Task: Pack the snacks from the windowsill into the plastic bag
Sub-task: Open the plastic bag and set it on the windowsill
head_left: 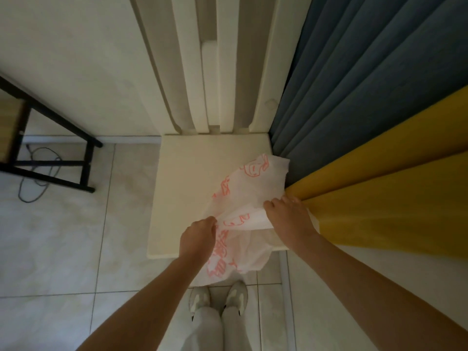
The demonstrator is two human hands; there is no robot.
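A white plastic bag (249,193) with red printed drawings lies across the near right part of a cream ledge (192,168) and hangs over its front edge. My left hand (198,236) grips the bag's left edge, fingers curled round the plastic. My right hand (288,214) pinches the bag's right edge close to the curtain. The bag is stretched between both hands. No snacks are in view.
A blue curtain (367,79) and a yellow curtain (379,198) hang at the right. A black-framed table (50,148) stands at the left over a loose cable (38,173). Tiled floor (63,236) and my shoes (217,297) lie below.
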